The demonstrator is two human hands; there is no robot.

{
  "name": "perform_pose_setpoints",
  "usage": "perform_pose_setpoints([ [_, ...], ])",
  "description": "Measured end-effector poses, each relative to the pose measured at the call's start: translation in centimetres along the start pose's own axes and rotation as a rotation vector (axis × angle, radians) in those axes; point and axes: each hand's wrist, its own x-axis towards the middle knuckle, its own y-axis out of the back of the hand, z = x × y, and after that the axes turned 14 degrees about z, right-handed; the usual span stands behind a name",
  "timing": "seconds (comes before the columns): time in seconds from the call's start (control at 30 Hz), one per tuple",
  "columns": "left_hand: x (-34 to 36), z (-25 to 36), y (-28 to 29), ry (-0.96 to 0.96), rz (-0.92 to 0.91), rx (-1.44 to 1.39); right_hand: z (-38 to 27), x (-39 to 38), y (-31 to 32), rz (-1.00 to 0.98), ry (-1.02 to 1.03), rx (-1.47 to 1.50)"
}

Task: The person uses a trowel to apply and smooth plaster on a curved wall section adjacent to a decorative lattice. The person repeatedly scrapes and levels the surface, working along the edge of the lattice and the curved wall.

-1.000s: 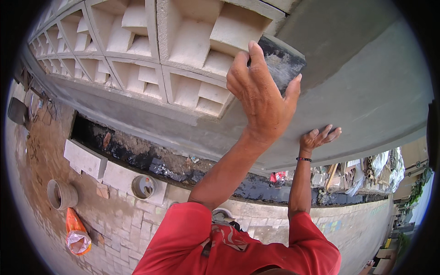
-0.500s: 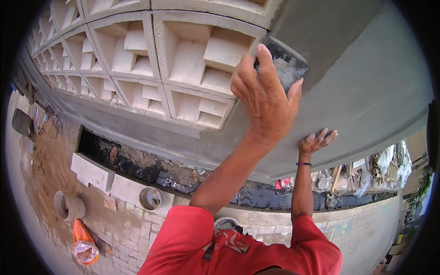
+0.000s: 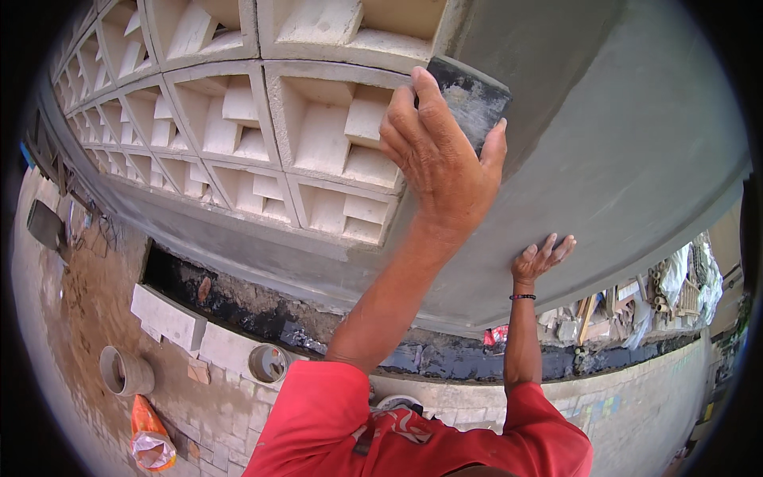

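Note:
My left hand (image 3: pixel 442 163) grips a dark, flat rectangular pad (image 3: pixel 470 99), smeared with pale grey, between thumb and fingers. The pad lies against the grey plastered wall (image 3: pixel 628 159), right beside the edge of the pale openwork blocks (image 3: pixel 330 131). A darker, damp-looking strip of plaster (image 3: pixel 540 56) runs upward from the pad. Lower and to the right, my right hand (image 3: pixel 543 260) rests on the smooth plaster with its fingers spread and nothing in them. A dark bead bracelet (image 3: pixel 522 296) circles that wrist.
Below the wall runs a ditch with dark wet contents (image 3: pixel 445 356). Pale slabs (image 3: pixel 168 316) line its near side. On the paving stand a round bucket (image 3: pixel 127 371), another bucket (image 3: pixel 269 362) and an orange sack (image 3: pixel 151 436). Rubble and scraps (image 3: pixel 628 306) lie at right.
My left hand has moved the pad slightly up along the block edge. My right hand stays on the wall. The whole view has shifted a little, with the blocks now lower in it.

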Motion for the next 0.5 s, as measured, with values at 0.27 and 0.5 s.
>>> perform_pose_setpoints([
  [0.27,-3.8,1.2,3.3,0.016,-0.087,-0.124,0.5,-0.2,0.5,0.005,0.019,-0.039],
  [0.5,4.6,3.1,-1.8,-0.253,-0.013,-0.012,0.5,-0.6,0.3,0.002,0.004,-0.019],
])
